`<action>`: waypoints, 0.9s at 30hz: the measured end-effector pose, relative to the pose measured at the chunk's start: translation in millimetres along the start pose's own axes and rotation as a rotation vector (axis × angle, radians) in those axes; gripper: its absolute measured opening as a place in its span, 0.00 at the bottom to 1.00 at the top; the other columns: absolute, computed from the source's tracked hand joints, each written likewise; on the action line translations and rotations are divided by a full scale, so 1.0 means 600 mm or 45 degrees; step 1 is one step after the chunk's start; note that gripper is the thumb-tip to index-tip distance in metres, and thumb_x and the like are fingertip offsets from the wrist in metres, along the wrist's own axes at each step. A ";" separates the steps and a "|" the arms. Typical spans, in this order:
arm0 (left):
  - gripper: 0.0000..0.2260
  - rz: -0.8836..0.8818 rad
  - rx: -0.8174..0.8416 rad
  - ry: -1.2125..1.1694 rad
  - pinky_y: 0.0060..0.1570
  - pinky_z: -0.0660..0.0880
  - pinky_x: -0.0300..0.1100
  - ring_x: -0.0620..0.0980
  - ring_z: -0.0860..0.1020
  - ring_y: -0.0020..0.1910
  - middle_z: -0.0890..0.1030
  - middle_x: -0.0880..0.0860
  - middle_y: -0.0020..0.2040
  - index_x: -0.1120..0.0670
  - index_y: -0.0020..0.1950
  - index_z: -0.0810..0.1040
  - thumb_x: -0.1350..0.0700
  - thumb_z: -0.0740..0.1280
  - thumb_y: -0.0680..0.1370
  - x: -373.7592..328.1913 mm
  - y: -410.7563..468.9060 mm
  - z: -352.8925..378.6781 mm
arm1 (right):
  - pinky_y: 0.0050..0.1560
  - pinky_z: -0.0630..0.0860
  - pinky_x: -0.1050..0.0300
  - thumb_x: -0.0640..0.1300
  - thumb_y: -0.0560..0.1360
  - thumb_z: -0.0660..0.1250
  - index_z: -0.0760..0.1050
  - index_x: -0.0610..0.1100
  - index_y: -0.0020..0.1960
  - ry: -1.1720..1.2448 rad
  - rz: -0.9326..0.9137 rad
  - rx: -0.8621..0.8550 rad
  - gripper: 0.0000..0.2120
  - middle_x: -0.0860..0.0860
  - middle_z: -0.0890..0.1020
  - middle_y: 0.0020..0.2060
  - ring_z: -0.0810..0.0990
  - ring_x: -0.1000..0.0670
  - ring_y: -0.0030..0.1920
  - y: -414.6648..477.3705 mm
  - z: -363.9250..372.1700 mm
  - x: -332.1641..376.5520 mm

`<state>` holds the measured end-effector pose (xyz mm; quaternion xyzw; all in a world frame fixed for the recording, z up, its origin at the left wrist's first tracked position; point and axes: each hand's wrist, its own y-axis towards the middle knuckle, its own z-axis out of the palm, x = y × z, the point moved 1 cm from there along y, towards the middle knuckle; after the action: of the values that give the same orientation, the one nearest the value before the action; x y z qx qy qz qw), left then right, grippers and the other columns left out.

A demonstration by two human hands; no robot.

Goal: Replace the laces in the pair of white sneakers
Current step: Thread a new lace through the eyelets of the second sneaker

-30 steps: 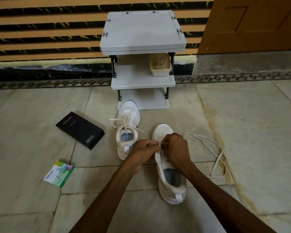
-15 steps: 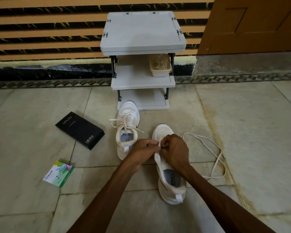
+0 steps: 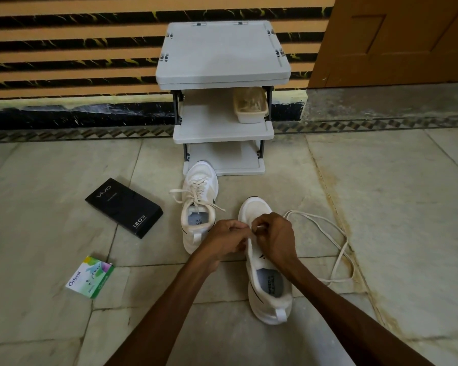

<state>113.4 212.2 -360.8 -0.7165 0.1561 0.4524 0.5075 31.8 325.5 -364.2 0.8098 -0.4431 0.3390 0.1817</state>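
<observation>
The near sneaker (image 3: 269, 286) is laid on the floor (image 3: 381, 180), just beside the laced sneaker (image 3: 198, 207). Its top edge is held by the curled fingers of the left hand (image 3: 226, 240). The tip of a lace (image 3: 339, 249) is pinched by the right hand (image 3: 275, 237). The rest is spread on the floor.

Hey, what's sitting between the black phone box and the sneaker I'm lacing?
The other white sneaker, already laced, stands between the black rectangular box and the white sneaker being laced, as the head view shows.
</observation>
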 end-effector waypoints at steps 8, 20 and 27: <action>0.06 0.194 -0.172 0.406 0.47 0.82 0.47 0.53 0.82 0.47 0.83 0.54 0.48 0.52 0.53 0.80 0.57 0.68 0.76 -0.005 0.000 0.012 | 0.42 0.68 0.62 0.40 0.74 0.69 0.82 0.44 0.45 -0.168 0.140 -0.105 0.03 0.47 0.80 0.45 0.79 0.48 0.44 -0.005 0.015 0.005; 0.04 0.552 -0.451 0.824 0.41 0.66 0.36 0.45 0.75 0.41 0.82 0.47 0.44 0.50 0.48 0.80 0.55 0.65 0.78 -0.008 -0.002 0.022 | 0.49 0.80 0.51 0.37 0.72 0.68 0.84 0.43 0.43 0.084 0.227 0.053 0.07 0.48 0.86 0.41 0.83 0.48 0.42 0.007 0.010 -0.001; 0.04 0.644 -0.484 0.737 0.44 0.78 0.45 0.44 0.80 0.37 0.81 0.44 0.34 0.48 0.39 0.81 0.56 0.71 0.74 -0.004 -0.005 0.021 | 0.41 0.78 0.62 0.35 0.71 0.69 0.85 0.45 0.40 0.250 0.282 -0.045 0.08 0.50 0.85 0.37 0.80 0.55 0.35 -0.003 -0.003 0.006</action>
<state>108.1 223.9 -357.8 -0.8340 0.3766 0.3635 0.1747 33.9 325.3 -360.8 0.7157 -0.5157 0.4266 0.1997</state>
